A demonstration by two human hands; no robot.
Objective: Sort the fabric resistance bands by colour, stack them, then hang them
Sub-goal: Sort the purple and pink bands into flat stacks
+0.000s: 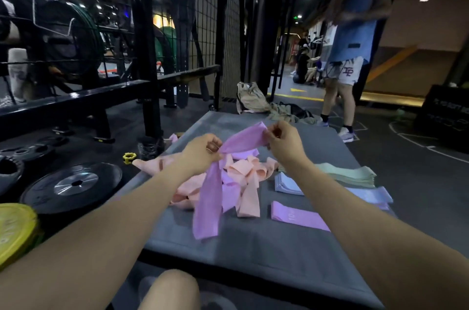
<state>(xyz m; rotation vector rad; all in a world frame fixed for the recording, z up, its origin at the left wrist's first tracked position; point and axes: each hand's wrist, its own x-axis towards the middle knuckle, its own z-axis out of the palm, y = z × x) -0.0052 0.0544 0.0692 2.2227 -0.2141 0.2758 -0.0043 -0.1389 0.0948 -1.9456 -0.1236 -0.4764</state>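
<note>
A purple band (218, 183) is held up over a grey mat (253, 246). Left hand (203, 155): grip closed, fingers curled round the band near its middle, where the cloth is bunched. Right hand (284, 142): grip pinched on the band's upper end, thumb and fingertips together on the cloth. The lower end of the band hangs down in front of a loose heap of peach and purple bands (241, 175), which lies on the mat beneath the hands.

Sorted bands are seen on the right of the mat: a green stack (352, 175) farthest off, a pale blue stack (286, 184) just beside it, a lilac band (373, 195) partly hidden by the right forearm, and a single purple band laid flat (297, 216) nearest the viewer.

Weight plates (73, 183) lie on the floor to the left. A bystander (352, 43) stands beyond the mat, at right
</note>
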